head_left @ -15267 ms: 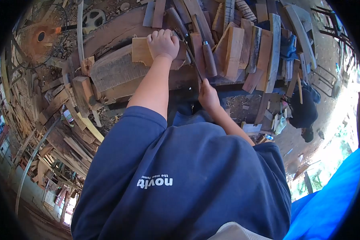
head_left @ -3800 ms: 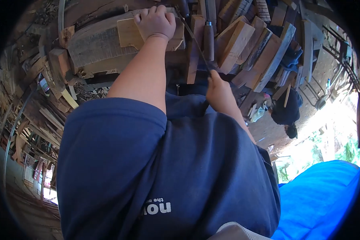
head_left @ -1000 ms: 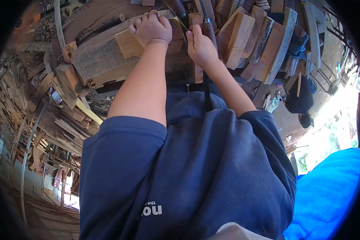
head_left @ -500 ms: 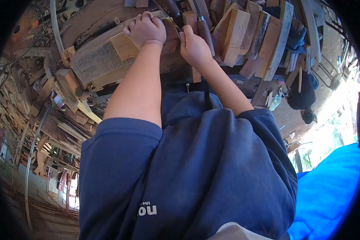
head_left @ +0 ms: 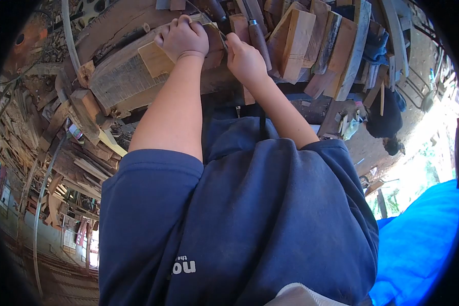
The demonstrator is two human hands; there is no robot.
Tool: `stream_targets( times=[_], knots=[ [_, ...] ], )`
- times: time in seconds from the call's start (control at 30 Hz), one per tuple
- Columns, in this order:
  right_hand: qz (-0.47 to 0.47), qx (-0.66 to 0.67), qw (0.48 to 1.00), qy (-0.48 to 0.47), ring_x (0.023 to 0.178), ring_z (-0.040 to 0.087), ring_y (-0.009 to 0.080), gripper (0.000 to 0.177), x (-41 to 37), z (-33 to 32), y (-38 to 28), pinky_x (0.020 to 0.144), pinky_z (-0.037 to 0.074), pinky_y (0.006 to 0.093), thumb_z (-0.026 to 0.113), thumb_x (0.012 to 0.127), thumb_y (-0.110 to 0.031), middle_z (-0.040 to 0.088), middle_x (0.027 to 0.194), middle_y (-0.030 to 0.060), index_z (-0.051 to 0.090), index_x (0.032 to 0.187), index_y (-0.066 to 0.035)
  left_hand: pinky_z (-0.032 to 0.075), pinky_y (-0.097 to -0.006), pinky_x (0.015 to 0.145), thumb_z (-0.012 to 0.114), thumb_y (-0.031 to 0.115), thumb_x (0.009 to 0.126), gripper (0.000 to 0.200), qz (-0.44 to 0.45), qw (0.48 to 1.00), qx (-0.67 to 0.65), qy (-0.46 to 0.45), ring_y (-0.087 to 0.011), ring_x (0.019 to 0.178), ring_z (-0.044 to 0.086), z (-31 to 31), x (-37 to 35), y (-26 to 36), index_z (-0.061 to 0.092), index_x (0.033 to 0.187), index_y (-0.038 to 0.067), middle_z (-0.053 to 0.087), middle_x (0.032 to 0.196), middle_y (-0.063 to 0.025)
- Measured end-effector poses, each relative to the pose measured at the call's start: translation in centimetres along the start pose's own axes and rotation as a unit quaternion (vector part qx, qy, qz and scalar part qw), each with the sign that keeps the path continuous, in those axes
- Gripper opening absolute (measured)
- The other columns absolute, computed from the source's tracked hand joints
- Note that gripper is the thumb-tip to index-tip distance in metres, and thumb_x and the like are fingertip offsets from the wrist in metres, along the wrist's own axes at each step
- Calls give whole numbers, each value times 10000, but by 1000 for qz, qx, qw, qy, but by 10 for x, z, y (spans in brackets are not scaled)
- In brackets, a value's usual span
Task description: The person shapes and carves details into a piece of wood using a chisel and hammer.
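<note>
My left hand (head_left: 183,39) is closed in a fist on top of the light-coloured wood piece (head_left: 154,59), which lies on a thick weathered timber (head_left: 118,81). What its fingers hold, if anything, is hidden. Close by on the right, my right hand (head_left: 246,60) is closed too, its thumb and fingers pinched at the end of the wood near a thin dark edge I cannot make out. Just beyond the right hand lies a wooden tool handle (head_left: 260,47) with a metal ferrule. A second, darker handle (head_left: 215,10) sits farther off.
Several upright wood blocks (head_left: 297,46) crowd the right side, with a dark blue cloth (head_left: 375,48) among them. A person in dark clothing (head_left: 385,115) is at the far right. Scrap wood (head_left: 86,171) is piled on the left. A bright blue sheet (head_left: 418,245) hangs lower right.
Both hands stay closed at the same wood. They shift only slightly left in view, together with the surroundings.
</note>
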State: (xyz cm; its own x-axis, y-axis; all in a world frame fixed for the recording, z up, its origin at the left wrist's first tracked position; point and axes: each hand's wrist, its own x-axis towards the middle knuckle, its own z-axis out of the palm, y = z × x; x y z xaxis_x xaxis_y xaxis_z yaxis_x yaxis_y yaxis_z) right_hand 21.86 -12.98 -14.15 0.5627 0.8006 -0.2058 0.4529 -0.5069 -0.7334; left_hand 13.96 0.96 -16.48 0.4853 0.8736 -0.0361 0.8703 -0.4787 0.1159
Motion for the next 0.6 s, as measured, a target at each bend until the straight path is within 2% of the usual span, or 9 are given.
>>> stream_targets(
  times=[0.07,0.17,0.27,0.53,0.6],
  knots=[
    [34,-10,999,-33,730,635,439,70,-4,-5,-2,619,492,546,525,949,-133,641,751,225,520,1006,-94,312,-470,968,505,303,840,288,17,1000,7,3,-270,1053,588,1,0,-1,701,996,162,697,1064,-61],
    [41,-8,998,-37,727,632,443,71,-12,-8,-1,621,486,551,522,953,-139,631,734,232,514,999,-85,314,-467,965,503,307,840,293,41,999,9,6,-271,1050,584,1,-1,-2,703,998,161,698,1051,-57],
    [54,-27,997,-51,740,645,434,77,-24,-6,4,633,509,552,517,942,-165,644,762,207,479,967,-103,316,-461,971,495,304,844,290,53,998,13,5,-276,1038,587,-1,1,-2,700,995,166,695,1028,-46],
    [85,2,995,-55,764,640,447,102,-84,-6,31,658,505,544,538,925,-129,651,825,223,497,1009,-88,321,-444,959,483,292,851,252,81,996,14,36,-272,976,592,3,2,-4,685,942,172,683,967,-25],
    [99,-6,992,-72,767,640,446,125,-112,-13,48,660,507,539,541,919,-118,653,844,228,510,1036,-86,327,-439,939,483,287,852,226,73,997,-17,10,-264,940,587,-4,2,-2,670,906,174,676,928,-18]
  ],
)
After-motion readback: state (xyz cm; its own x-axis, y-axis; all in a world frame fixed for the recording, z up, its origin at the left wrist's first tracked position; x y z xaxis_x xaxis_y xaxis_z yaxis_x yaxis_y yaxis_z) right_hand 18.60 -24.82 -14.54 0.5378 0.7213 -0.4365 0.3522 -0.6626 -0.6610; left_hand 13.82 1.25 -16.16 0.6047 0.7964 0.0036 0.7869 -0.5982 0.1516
